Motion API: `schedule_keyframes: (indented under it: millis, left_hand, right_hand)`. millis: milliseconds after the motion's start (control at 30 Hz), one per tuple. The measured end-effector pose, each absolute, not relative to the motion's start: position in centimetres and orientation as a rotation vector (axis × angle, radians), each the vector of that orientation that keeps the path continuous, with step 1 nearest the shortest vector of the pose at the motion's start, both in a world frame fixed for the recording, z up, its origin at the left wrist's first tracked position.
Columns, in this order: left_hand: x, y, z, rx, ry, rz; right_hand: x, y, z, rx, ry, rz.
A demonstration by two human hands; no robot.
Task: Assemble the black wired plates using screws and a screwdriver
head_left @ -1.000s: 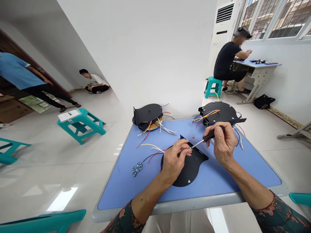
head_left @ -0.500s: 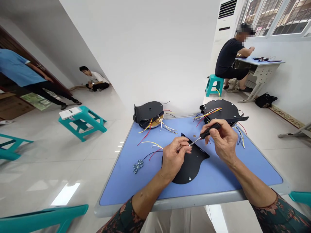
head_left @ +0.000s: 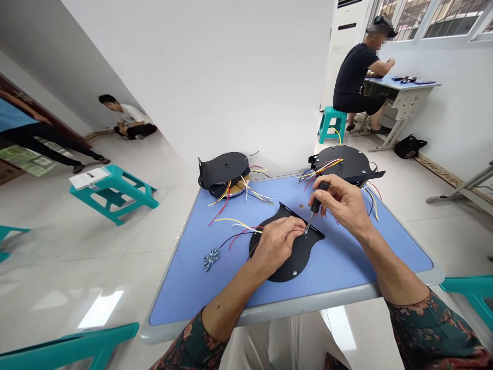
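From where I stand: blue bench [head_left: 181, 293], lower centre of frame. Black plate [head_left: 285, 268] lies on it, mid-frame. Left hand [head_left: 278, 241] over the plate, fingers bunched; can't tell if they pinch anything. Right hand [head_left: 344, 205] closed round a screwdriver [head_left: 315, 206], tip down beside left fingertips. Loose screws [head_left: 210, 259] heaped, left of centre.

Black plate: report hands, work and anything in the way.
Right hand: gripping screwdriver, tip down at black plate. Left hand: on plate, close beside tip. Nothing else seen crowding the tip.
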State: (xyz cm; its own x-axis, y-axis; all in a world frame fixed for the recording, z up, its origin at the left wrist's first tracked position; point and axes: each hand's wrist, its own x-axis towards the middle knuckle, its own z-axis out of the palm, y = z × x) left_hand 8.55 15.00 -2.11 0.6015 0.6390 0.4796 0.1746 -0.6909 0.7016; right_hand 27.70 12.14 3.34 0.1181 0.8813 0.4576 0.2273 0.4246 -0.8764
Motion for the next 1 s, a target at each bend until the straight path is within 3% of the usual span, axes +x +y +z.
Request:
schedule_keyframes:
  millis: [1000]
  left_hand:
    - [8.87, 14.91, -2.81, 2.445, 0.636, 0.893]
  right_hand:
    - [27.23, 12.24, 2.46, -1.175, -1.712, 0.446]
